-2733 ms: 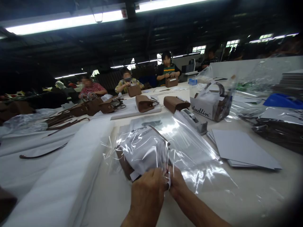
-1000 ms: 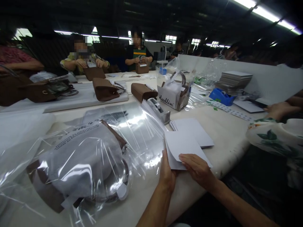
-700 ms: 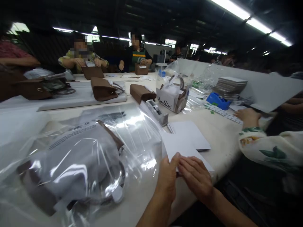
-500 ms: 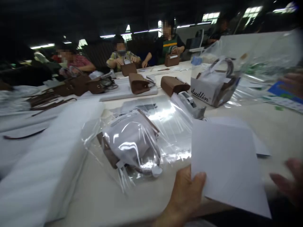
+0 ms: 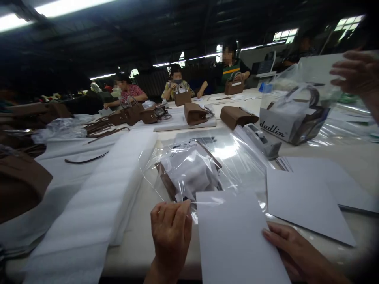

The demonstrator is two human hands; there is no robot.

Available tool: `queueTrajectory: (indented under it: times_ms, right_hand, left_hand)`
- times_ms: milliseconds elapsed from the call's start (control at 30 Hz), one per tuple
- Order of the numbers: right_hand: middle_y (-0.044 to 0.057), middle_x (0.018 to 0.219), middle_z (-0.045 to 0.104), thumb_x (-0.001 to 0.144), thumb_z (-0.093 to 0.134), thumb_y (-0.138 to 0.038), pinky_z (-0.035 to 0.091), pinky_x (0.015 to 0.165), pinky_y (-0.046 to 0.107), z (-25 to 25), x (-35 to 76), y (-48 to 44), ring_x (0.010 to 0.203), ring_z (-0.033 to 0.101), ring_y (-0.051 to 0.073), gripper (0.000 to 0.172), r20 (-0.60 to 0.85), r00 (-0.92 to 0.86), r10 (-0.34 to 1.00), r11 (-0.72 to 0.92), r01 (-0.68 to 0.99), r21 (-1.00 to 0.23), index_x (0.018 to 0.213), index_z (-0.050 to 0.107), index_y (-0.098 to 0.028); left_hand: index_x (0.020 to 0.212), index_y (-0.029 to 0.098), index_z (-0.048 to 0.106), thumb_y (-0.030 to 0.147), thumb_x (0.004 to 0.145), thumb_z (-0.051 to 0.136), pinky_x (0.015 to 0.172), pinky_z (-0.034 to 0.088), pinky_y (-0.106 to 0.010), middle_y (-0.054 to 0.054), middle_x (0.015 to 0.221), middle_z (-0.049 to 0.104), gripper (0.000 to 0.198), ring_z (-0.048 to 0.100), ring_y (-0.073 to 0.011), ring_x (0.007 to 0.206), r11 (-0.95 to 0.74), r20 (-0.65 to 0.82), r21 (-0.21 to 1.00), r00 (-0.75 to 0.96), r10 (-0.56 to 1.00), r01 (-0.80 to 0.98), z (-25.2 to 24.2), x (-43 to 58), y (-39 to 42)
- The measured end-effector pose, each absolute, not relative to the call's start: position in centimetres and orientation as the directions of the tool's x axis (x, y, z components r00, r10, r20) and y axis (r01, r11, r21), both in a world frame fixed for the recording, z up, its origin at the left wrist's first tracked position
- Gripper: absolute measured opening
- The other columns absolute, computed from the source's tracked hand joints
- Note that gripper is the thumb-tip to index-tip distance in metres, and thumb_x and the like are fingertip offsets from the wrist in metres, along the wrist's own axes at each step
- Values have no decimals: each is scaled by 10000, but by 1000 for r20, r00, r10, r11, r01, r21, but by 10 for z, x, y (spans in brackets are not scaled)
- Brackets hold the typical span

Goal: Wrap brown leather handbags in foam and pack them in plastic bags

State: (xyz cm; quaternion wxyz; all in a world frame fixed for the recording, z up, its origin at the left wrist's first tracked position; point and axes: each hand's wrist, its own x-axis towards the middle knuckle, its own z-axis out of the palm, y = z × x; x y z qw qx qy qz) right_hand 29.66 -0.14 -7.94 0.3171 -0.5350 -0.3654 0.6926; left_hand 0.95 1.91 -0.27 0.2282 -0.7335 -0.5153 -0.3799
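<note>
My left hand (image 5: 171,228) is closed, its thumb and fingers pinching the near edge of a clear plastic bag (image 5: 151,165). Inside that bag lies a brown handbag (image 5: 166,179) with a white printed wrapping (image 5: 192,157) over it. My right hand (image 5: 286,244) grips a white card (image 5: 237,236) by its right edge, thumb on top. The card's far end overlaps the near side of the bag. To the right, more white cards (image 5: 304,201) lie on the table.
A tape dispenser (image 5: 263,142) stands beyond the cards. A co-worker's hand (image 5: 358,75) is beside a bagged handbag (image 5: 284,122) at the right. White foam sheets (image 5: 89,201) cover the left side. Brown handbags (image 5: 237,116) and several co-workers (image 5: 177,85) are across the table (image 5: 133,252).
The white card has gone from my left hand to my right. My left hand now pinches the plastic bag. The view has swung left, and a co-worker's hand has risen at the right.
</note>
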Motion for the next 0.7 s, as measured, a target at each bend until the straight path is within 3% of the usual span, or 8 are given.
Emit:
queueTrajectory:
  times_ms: [67,133,267,400,567,633,700]
  right_hand:
    - [-33,573,511,726,626,-459,251,318,124,-76,271,6,370,354,20,329,-496,-211,842,-530,-157,-833,817,560,-150]
    - [-63,539,460,695,663,-445,221,305,122,-76,247,5,359,312,16,338,-493,-29,870,-478,-297,-826,825,523,-165]
    - [-64,593,471,671,693,-412,366,383,138,-71,197,9,429,406,35,335,-412,182,893,-260,-537,-802,785,488,-173]
    - [-39,657,529,691,671,-409,466,499,172,-49,141,53,519,494,61,303,-324,131,937,-184,-604,-776,775,507,-168]
    - [13,818,608,699,646,-436,527,641,249,-16,100,100,640,584,105,355,-305,-16,952,-241,-652,-719,918,542,-177]
    - [47,911,618,719,625,-443,535,667,280,-12,109,92,733,618,146,393,-288,-84,954,-275,-628,-727,998,544,-177]
    - [75,986,613,771,564,-459,542,599,296,-19,139,71,768,633,181,433,-263,-150,953,-303,-505,-808,1108,517,-190]
  left_hand:
    - [932,166,596,65,761,580,815,405,-377,-13,731,602,200,544,-135,691,-406,801,39,214,558,913,5,5,19]
    - [962,153,592,63,755,591,811,410,-369,-13,714,594,226,533,-134,683,-434,785,22,253,566,901,8,5,18]
    - [1097,107,539,50,764,571,788,427,-367,-13,658,554,340,504,-138,651,-511,712,-25,374,594,859,3,10,20]
    - [1136,87,511,45,770,549,773,436,-357,-14,648,553,370,505,-140,638,-554,700,-64,433,568,830,1,17,22]
    - [1117,126,529,69,790,519,829,419,-363,-8,673,562,332,527,-134,654,-549,674,-55,437,596,834,7,14,31]
    - [1117,128,532,117,806,525,837,408,-378,-10,682,564,312,532,-137,659,-523,660,-46,419,624,851,9,9,34]
    - [1100,120,542,170,800,567,819,404,-377,-15,692,577,306,541,-142,662,-508,684,-68,411,603,859,6,4,33]
